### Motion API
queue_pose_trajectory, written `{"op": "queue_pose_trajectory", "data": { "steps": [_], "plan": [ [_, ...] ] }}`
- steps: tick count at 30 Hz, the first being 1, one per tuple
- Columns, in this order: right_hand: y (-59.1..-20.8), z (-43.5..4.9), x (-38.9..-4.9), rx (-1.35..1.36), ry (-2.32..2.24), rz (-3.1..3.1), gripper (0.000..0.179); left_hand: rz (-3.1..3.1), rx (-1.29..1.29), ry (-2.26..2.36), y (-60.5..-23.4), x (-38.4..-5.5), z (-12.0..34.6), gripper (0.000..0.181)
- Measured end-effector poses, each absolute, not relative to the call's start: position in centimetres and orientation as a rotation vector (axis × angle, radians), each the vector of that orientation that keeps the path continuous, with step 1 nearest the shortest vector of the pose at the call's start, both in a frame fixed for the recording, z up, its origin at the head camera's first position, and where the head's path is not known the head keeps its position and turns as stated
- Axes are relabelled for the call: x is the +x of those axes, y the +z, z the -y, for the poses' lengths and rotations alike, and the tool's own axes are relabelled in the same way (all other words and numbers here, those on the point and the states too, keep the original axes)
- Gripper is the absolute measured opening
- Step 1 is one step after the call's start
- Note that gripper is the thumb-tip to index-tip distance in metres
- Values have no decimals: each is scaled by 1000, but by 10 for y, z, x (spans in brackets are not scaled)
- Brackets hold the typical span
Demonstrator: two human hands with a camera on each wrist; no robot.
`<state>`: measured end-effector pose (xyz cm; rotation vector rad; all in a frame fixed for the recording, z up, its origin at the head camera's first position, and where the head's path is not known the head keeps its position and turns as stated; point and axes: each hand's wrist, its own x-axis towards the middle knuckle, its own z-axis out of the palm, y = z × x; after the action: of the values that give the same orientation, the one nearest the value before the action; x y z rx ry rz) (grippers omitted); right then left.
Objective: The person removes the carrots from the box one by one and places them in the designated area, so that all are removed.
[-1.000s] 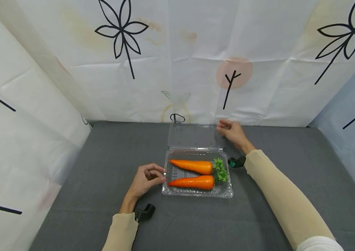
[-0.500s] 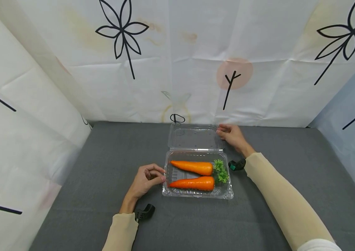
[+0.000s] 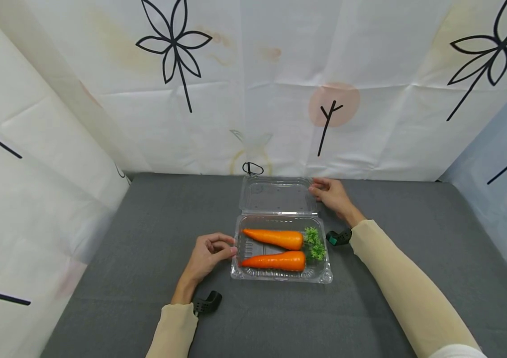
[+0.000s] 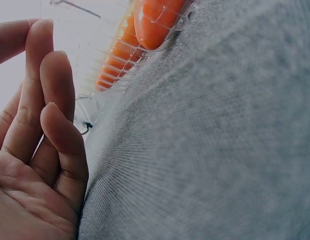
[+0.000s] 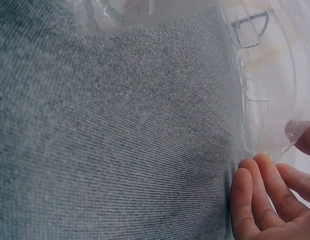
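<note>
A clear plastic clamshell box (image 3: 280, 279) lies on the table with its lid (image 3: 277, 196) folded back toward the rear. Two orange carrots with green tops (image 3: 315, 242) lie side by side in the tray: an upper carrot (image 3: 275, 238) and a lower carrot (image 3: 273, 261), tips pointing left. My left hand (image 3: 206, 256) pinches the tray's left rim between thumb and forefinger, the other fingers bent loosely. At the back, my right hand (image 3: 331, 194) pinches the lid's right edge near its far corner; the right wrist view shows fingertips (image 5: 263, 160) against the clear plastic.
A grey cloth covers the table (image 3: 154, 219). Behind it hangs a white printed curtain (image 3: 280, 124), close to the lid's far edge. More curtain stands at the left and right sides. Black wrist devices sit at the left wrist (image 3: 207, 302) and right wrist (image 3: 338, 237).
My right hand has come down slightly at the lid's corner, mostly in the first half second. The left hand stays at the tray's rim, and the carrots keep their places.
</note>
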<state>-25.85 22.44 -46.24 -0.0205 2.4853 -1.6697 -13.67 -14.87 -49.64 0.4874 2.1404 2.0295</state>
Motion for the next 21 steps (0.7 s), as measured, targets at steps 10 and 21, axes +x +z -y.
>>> {"op": "queue_pose_trajectory", "data": {
  "steps": [10, 21],
  "plan": [
    [-443, -219, -243, -66, -1498, -2783, 47, -2118, 502, 2050, -498, -137, 149, 21],
    [-400, -191, -208, -489, -1376, -2771, 35, -2108, 487, 2057, -499, -137, 149, 21]
  ]
}}
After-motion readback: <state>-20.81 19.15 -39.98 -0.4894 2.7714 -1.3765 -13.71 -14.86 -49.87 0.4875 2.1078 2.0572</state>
